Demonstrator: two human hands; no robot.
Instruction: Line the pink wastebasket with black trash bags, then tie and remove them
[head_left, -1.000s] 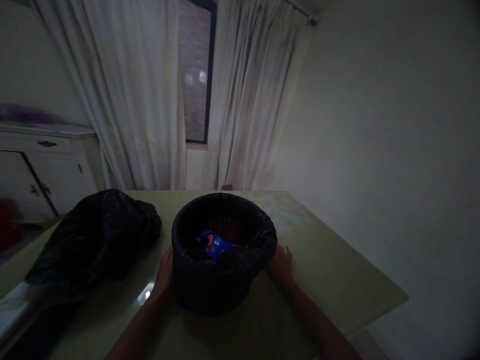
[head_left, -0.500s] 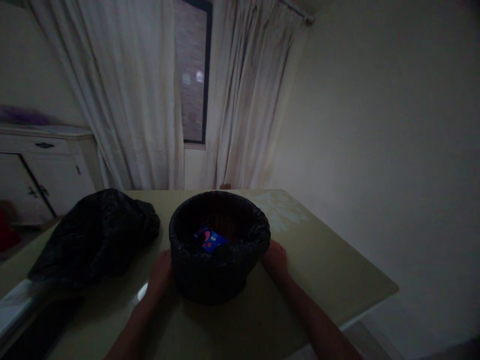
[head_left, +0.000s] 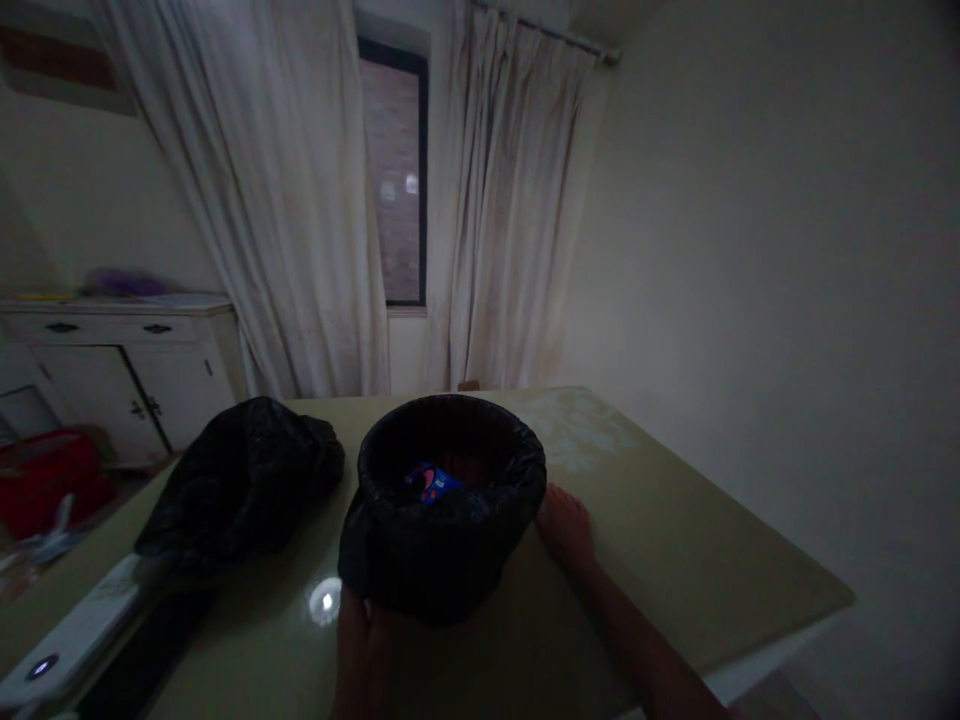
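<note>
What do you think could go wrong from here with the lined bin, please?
The left hand is partly hidden by the loose black liner, so it might snag it and pull it askew. The table looks shiny, so the lined bin could slide if the right hand pushed harder. Tilting the bin might shift the blue packet inside.

I can't see the fingertips of the left hand (head_left: 361,632) behind the black bin liner (head_left: 431,565), whose near rim hides part of the blue packet (head_left: 436,483).
</note>
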